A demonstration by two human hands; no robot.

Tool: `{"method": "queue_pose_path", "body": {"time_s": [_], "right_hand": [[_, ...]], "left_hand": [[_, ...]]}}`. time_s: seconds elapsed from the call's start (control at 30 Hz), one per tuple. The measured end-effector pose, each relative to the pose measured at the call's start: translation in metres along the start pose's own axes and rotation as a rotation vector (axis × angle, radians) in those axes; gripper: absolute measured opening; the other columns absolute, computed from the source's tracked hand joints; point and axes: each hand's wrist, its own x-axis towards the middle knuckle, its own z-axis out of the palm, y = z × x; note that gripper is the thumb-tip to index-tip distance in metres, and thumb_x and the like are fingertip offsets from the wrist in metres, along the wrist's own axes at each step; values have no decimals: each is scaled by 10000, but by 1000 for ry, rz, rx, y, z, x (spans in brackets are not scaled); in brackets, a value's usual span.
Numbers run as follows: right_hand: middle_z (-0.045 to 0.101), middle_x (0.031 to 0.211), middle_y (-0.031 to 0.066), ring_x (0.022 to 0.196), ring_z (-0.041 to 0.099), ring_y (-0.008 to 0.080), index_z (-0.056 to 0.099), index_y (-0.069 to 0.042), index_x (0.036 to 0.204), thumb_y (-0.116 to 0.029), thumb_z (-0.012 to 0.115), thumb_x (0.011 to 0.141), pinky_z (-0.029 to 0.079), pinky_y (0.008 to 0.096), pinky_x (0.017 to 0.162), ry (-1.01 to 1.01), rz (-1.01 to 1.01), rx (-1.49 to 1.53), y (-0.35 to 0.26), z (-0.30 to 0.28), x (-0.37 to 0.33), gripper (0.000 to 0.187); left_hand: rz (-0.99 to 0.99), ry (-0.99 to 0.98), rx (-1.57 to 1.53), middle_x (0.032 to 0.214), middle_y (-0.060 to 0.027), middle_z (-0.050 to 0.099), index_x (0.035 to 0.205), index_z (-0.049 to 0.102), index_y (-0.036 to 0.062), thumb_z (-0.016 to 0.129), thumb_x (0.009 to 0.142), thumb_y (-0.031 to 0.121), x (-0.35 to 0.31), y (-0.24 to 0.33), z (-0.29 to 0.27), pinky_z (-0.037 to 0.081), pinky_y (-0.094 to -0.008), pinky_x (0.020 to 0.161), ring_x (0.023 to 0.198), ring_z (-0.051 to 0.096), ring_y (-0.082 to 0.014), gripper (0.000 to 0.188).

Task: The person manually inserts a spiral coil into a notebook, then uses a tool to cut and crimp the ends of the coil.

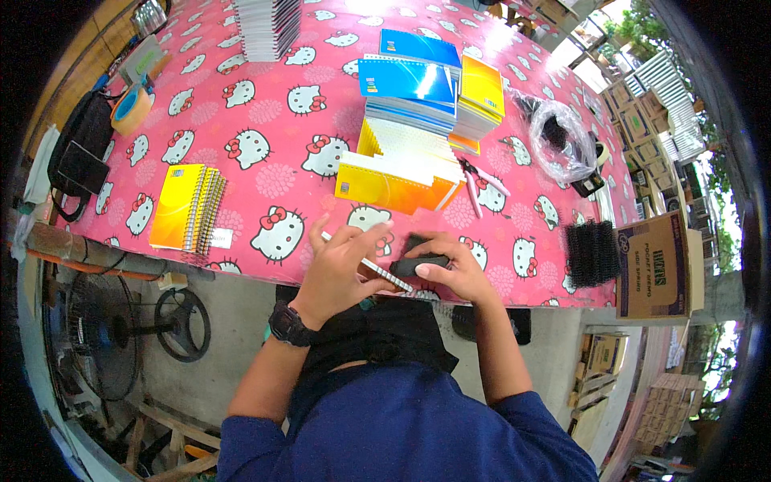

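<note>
My left hand (341, 261), a dark watch on its wrist, grips a thin small notepad (389, 275) seen nearly edge-on, its punched or coiled edge toward the table's front. Beside it my right hand (454, 269) has its fingers curled over a small black block-like object (414, 259); its exact kind I cannot make out. Just beyond both hands lies a stack of yellow-orange pads (397, 181) with white pages fanned out. Blue notepads (408, 80) are piled behind it, and more yellow notepads (482, 84) stand to their right.
Yellow spiral notepads (189, 207) lie at left, near a black bag (80, 157) and tape roll (130, 110). Pink-handled pliers (484, 186), a clear plastic bag (562, 145), black binding coils (593, 254) and a cardboard box (654, 265) are at right. White pads (267, 28) stand far back.
</note>
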Motion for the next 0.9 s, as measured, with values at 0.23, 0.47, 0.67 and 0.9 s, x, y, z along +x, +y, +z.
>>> {"method": "queue_pose_path", "body": {"time_s": [0.23, 0.47, 0.67, 0.9], "right_hand": [[522, 1248, 204, 1178, 471, 310, 666, -44, 1014, -488, 639, 714, 292, 412, 1026, -70, -107, 119, -2, 17, 1, 537], [531, 1245, 197, 1183, 478, 306, 664, -22, 992, -537, 593, 729, 323, 401, 1009, -68, 1, -98, -4, 16, 17, 583], [557, 1200, 202, 1162, 490, 308, 664, -23, 984, -458, 616, 758, 336, 412, 994, 0, 9, -98, -6, 17, 26, 493], [567, 1179, 204, 1167, 489, 313, 668, -42, 990, -399, 630, 772, 342, 392, 992, -52, -55, -113, -23, 28, 36, 420]], "left_hand": [[-403, 188, -809, 1078, -88, 512, 1254, 338, 58, 878, 528, 194, -31, -40, 30, 440, -330, 810, 907, 535, -177, 914], [-355, 111, -603, 703, -14, 518, 818, 455, 88, 867, 534, 171, -31, -55, 29, 436, -273, 624, 674, 519, -116, 508], [-402, 110, -690, 688, -22, 541, 795, 451, 90, 868, 519, 170, -29, -50, 28, 411, -273, 571, 631, 513, -119, 506], [-480, -9, -758, 814, 24, 496, 851, 431, 102, 784, 569, -31, -35, -59, 31, 449, -249, 690, 785, 522, -85, 471]]}}
